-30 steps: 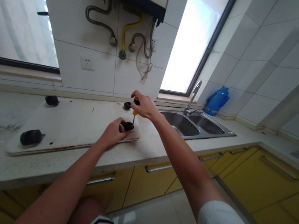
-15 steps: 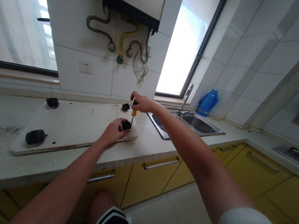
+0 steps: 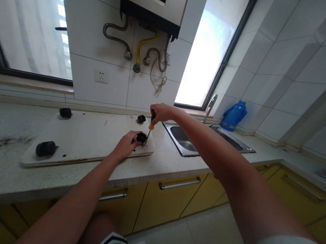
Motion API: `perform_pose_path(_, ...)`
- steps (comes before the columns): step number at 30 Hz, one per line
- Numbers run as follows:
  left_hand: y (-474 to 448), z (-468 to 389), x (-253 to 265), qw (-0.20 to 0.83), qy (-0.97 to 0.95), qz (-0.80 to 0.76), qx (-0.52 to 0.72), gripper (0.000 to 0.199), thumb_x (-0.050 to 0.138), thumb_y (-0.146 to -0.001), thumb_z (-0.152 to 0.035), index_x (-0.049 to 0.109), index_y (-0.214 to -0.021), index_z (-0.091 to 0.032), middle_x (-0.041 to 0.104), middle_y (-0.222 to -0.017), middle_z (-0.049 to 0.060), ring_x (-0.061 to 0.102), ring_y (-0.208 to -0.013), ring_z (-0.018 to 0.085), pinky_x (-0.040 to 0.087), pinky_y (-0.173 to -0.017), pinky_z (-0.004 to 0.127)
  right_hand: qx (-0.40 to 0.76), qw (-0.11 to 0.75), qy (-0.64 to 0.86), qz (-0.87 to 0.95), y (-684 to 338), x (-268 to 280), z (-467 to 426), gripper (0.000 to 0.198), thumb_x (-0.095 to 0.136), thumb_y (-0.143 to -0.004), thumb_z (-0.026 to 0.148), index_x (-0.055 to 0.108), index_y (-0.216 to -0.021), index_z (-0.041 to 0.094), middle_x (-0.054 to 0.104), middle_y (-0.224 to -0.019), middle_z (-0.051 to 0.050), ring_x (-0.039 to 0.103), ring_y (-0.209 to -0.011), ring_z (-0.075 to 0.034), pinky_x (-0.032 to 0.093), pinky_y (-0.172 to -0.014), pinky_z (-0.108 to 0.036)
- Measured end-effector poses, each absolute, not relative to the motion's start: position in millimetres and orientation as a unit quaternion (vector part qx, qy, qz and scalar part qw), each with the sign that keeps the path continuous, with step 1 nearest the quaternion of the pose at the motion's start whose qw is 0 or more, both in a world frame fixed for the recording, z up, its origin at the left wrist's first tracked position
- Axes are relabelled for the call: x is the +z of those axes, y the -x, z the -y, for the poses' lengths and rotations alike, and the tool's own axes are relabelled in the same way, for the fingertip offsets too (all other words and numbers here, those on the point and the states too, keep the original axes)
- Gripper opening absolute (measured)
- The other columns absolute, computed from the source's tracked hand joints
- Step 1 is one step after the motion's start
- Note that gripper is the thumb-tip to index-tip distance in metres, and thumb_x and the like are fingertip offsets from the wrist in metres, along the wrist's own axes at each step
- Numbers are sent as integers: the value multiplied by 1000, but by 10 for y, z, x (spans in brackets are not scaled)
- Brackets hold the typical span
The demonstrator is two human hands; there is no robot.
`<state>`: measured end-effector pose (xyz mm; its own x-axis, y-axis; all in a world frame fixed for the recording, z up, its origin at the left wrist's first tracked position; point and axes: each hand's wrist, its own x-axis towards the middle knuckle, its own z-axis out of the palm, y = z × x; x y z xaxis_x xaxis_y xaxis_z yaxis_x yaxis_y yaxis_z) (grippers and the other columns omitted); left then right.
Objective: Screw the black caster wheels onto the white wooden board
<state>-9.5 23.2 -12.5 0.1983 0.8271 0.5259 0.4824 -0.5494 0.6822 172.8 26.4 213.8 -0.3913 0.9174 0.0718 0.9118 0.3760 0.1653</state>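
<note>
A white board (image 3: pixel 88 137) lies flat on the counter with black caster wheels near its corners. My left hand (image 3: pixel 127 144) pinches the caster wheel (image 3: pixel 141 138) at the board's near right corner. In my right hand (image 3: pixel 162 113) is a screwdriver (image 3: pixel 151 127) with a black and orange handle, gripped from above. Its shaft slants down to the right edge of that caster; the tip's exact seat is too small to tell. The other casters are a far right one (image 3: pixel 141 119), a far left one (image 3: pixel 65 112) and a near left one (image 3: pixel 46 149).
Right of the board is a steel sink (image 3: pixel 185 137) with a tap (image 3: pixel 210 106), and a blue thermos flask (image 3: pixel 234 116) behind it. A water heater (image 3: pixel 153 3) with hoses hangs above. Yellow cabinets (image 3: pixel 169 203) run beneath the counter (image 3: pixel 164 158).
The view has shifted slightly, so the scene sits further right. The screwdriver leans more, its handle tilted to the right, and the held caster has turned a little. Both hands keep their hold.
</note>
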Motion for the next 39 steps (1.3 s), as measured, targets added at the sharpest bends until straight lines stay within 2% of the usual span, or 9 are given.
perform_pose_path(3,95,-223,-112,194,-744,-443,461,45,70,-87,-25,71,-131,-19,74,-123,10,68,-86,22,58,-97,43,122,-5,-567,-815,-1735,2137,-241,61,77,-92,70,75,-120,15,76,-128,-25,72,-119,-40,54,-88,-41)
perform_pose_path(8,79,-193,-92,207,-733,-450,466,43,73,-84,-24,70,-127,-18,74,-109,6,66,-78,18,58,-88,39,102,13,-518,-849,-1768,2133,-187,61,93,-82,56,71,-127,22,79,-124,-13,74,-112,-30,51,-82,-32)
perform_pose_path(12,82,-164,-69,216,-725,-460,465,40,79,-81,-28,69,-118,-20,71,-88,1,65,-73,19,56,-79,36,149,-19,-548,-823,-1738,2106,-137,55,70,-98,67,73,-123,18,75,-128,-22,72,-118,-37,51,-84,-38)
perform_pose_path(15,91,-142,-45,224,-723,-467,458,42,84,-77,-34,69,-113,-21,70,-83,0,64,-73,20,54,-77,35,124,18,-531,-838,-1711,2115,-125,57,89,-85,58,72,-127,23,78,-127,-17,74,-113,-33,51,-82,-34)
perform_pose_path(24,93,-148,-61,217,-736,-464,443,44,83,-77,-43,69,-113,-22,75,-88,3,66,-74,22,51,-75,35,127,20,-520,-844,-1671,2109,-188,60,85,-86,65,73,-128,23,78,-127,-17,73,-118,-36,52,-86,-37)
perform_pose_path(28,80,-178,-110,172,-766,-456,420,44,78,-82,-41,70,-121,-21,79,-100,7,69,-79,24,52,-79,37,137,-33,-551,-822,-1673,2062,-230,67,57,-100,78,73,-127,18,76,-126,-23,73,-117,-38,51,-83,-40)
perform_pose_path(32,61,-194,-133,161,-775,-452,412,43,76,-84,-37,72,-124,-22,81,-109,10,73,-88,27,54,-81,38,134,-23,-542,-829,-1661,2058,-248,58,82,-86,71,76,-120,24,79,-122,-16,74,-113,-34,50,-81,-35)
perform_pose_path(37,51,-194,-144,158,-774,-453,413,41,75,-84,-35,72,-123,-22,81,-109,10,74,-88,28,54,-80,38,157,-64,-554,-815,-1637,2012,-234,65,58,-100,77,76,-118,17,77,-122,-23,73,-111,-37,50,-83,-39)
perform_pose_path(39,52,-195,-149,156,-775,-453,412,41,75,-85,-35,72,-123,-22,81,-109,10,74,-89,29,53,-80,38,144,-60,-546,-823,-1650,2003,-245,59,73,-92,73,76,-118,19,78,-122,-20,73,-111,-35,50,-83,-37)
